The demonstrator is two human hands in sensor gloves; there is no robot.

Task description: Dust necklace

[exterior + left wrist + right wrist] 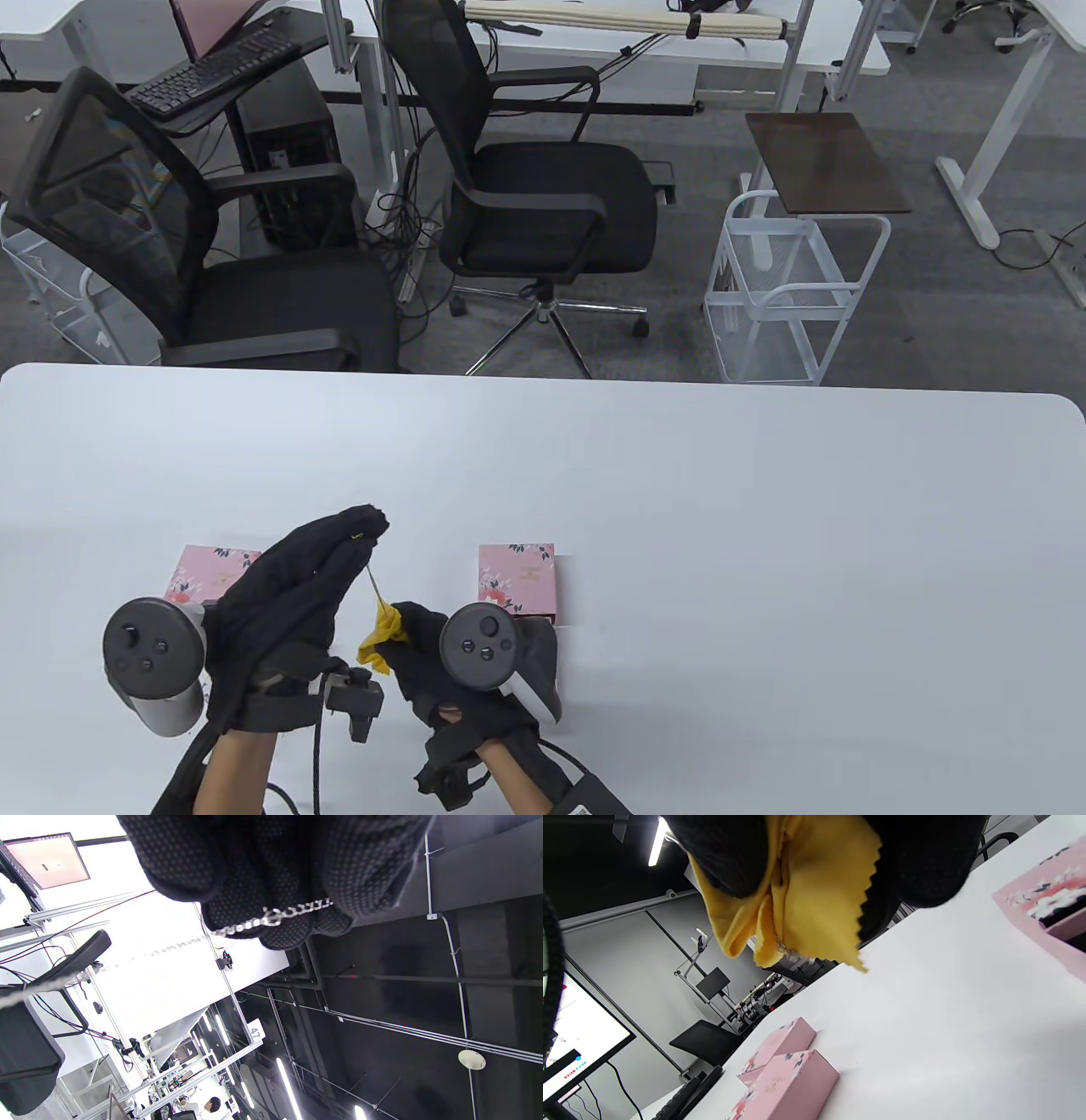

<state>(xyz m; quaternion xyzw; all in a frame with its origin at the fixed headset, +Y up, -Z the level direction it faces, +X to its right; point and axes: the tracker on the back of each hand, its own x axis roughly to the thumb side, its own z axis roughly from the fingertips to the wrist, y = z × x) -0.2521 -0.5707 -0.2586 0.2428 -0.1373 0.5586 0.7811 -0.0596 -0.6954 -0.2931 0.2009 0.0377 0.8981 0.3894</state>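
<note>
My left hand (356,531) is raised above the table and pinches one end of a thin silver necklace chain (373,584) at its fingertips; the links (271,916) lie across the gloved fingers. The chain runs taut down to my right hand (407,632), which holds a folded yellow cloth (380,638) wrapped around the chain's lower part. In the right wrist view the yellow cloth (801,895) is pinched between thumb and fingers, with a bit of chain (782,946) showing in its fold.
A pink floral box (517,577) lies on the white table (679,475) just right of my hands, and another pink box part (212,570) lies behind my left hand. Office chairs (526,187) and a white cart (789,289) stand beyond the far edge.
</note>
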